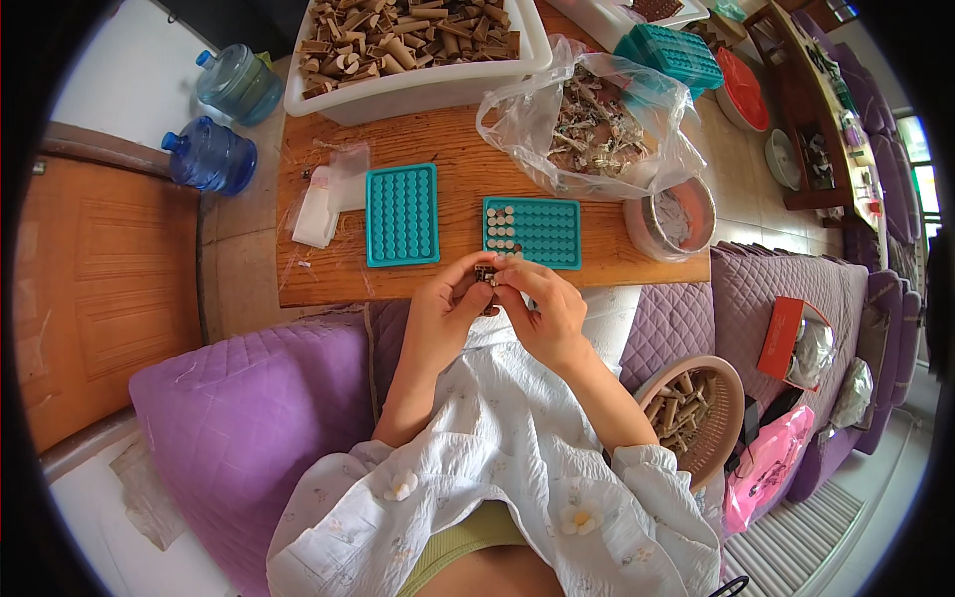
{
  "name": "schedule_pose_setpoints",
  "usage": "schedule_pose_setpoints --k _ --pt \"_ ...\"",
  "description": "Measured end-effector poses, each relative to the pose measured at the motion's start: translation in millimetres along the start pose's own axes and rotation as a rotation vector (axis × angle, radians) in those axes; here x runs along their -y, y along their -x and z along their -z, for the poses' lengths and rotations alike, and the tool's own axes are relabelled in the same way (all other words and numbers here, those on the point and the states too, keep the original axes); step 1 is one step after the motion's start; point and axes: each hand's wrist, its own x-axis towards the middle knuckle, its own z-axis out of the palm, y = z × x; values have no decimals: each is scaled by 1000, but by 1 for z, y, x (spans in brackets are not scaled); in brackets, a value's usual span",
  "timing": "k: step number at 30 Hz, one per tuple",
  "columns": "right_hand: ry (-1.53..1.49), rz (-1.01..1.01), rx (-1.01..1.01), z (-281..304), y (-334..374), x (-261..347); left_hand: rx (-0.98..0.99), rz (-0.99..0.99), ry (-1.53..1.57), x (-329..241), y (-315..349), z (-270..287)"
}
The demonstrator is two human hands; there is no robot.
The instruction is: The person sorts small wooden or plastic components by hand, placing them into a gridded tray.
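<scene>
Just in front of the table's near edge, my left hand (445, 310) and my right hand (545, 310) meet with closed fingertips. Between them they pinch a small dark brown patterned piece (485, 275), whose kind is too small to make out. Right beyond the fingers lies a teal tray (542, 231) with rows of round hollows. Several white round pieces (500, 231) fill its left columns, and the fingers hide part of its near left corner. To the left rests a second teal tray (403, 216), with no white pieces showing in its round hollows.
On the wooden table (460, 179) stand a white bin (418, 88) of brown cardboard tubes, a clear plastic bag (557, 169) of scraps and a round tub (681, 219). White packets (316, 211) lie at left. A pink basket (721, 418) of tubes sits on the purple couch (259, 398).
</scene>
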Motion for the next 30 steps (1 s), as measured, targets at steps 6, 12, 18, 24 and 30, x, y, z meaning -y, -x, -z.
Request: schedule_pose_setpoints --k 6,12,18,24,30 --pt "-23 77 -155 1 3 0 23 27 11 -9 4 -11" --pt "64 45 -86 6 0 4 -25 4 -127 -9 5 -14" --pt "-6 -224 268 30 -18 5 -67 -54 -387 -5 4 -13" --pt "-190 -416 797 49 -69 -3 194 63 -579 -29 2 -13" --pt "-434 -373 706 17 -140 -37 218 56 75 -25 4 11"
